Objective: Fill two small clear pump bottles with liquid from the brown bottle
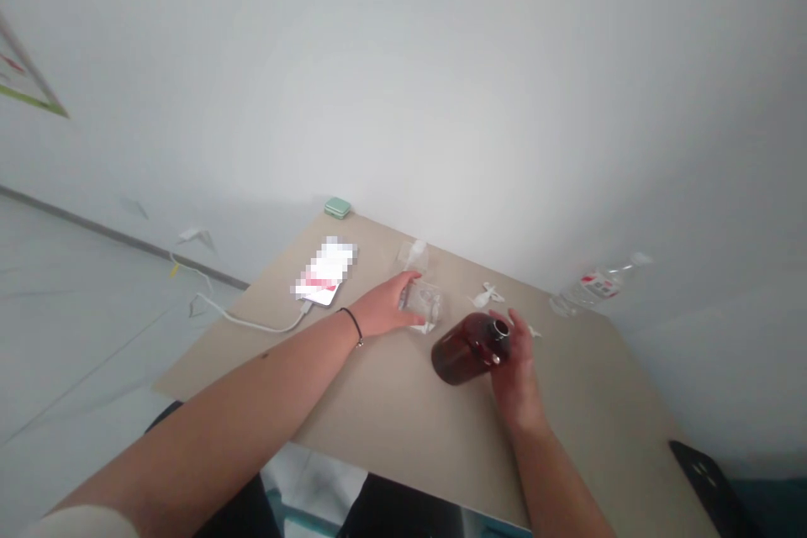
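My left hand (pixel 382 309) lies on a small clear plastic bag (pixel 425 308), gripping it against the tan tabletop (pixel 391 403) with the thumb and fingers around its left side. My right hand (pixel 515 378) wraps around the neck end of a dark amber glass bottle (pixel 463 350). The bottle is tilted low over the table, with its open mouth pointing up and to the right. Its cap is not visible. Small white plastic pieces (pixel 487 296) lie just beyond the bottle.
A smartphone (pixel 324 273) with a blurred screen lies at the table's far left, its white charging cable (pixel 252 321) trailing off the edge. A small green case (pixel 338 207) sits at the far corner. A clear plastic bottle (pixel 589 291) lies by the wall.
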The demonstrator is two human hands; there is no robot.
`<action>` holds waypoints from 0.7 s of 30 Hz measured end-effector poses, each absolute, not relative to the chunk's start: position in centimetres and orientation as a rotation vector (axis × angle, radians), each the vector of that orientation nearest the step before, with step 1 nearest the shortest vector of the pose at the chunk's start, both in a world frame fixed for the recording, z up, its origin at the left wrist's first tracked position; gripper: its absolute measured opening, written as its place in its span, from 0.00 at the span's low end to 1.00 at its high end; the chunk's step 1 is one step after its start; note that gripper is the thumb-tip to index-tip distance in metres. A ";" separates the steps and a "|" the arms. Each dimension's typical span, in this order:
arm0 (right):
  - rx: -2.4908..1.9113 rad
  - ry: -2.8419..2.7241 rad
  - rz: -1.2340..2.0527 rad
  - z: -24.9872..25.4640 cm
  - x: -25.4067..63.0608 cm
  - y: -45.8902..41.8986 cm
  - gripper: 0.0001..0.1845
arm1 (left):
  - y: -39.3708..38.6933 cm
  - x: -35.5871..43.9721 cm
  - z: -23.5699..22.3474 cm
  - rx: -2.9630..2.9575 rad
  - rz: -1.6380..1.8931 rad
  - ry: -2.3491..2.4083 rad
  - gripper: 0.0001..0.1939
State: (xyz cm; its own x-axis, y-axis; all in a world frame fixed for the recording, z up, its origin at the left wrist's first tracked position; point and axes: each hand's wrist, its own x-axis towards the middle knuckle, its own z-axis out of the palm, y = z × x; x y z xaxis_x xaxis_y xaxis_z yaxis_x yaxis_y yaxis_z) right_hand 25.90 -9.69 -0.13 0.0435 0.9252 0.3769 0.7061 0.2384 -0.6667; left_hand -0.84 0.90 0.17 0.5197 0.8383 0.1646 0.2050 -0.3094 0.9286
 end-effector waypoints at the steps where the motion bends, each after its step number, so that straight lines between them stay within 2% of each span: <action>1: -1.523 -1.549 0.350 0.7 26.3 -9.0 0.40 | 0.9 -0.8 0.1 1.788 0.812 0.873 0.48; 3: -1.624 -1.364 0.308 2.5 27.0 -7.3 0.33 | 0.9 -0.8 0.0 1.757 0.810 0.862 0.50; 7: -1.813 -1.431 0.153 4.5 28.0 -4.6 0.22 | 1.0 -0.7 -0.6 1.744 0.828 0.862 0.54; 12: -1.883 -1.840 -0.136 2.5 28.1 -3.5 0.18 | 1.0 -0.8 -0.8 1.695 0.820 0.817 0.55; 15: -1.972 -2.045 -0.250 2.1 27.9 -3.5 0.20 | 1.0 -0.9 -0.6 1.690 0.811 0.774 0.54; 18: -2.009 -2.165 -0.184 2.7 27.5 -3.7 0.23 | 1.1 -0.8 -0.8 1.698 0.806 0.775 0.53; 21: -1.936 -2.235 -0.087 3.1 27.0 -4.2 0.20 | 1.3 -0.8 -1.2 1.710 0.805 0.787 0.53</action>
State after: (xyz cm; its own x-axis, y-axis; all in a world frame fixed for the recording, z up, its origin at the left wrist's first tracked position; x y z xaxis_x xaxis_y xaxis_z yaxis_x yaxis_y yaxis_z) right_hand 26.96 -4.24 3.09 -0.1337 0.9752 0.1764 0.9860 0.1488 -0.0754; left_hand -0.82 1.25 -1.17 0.5592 0.8176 0.1372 0.1187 -0.2427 0.9628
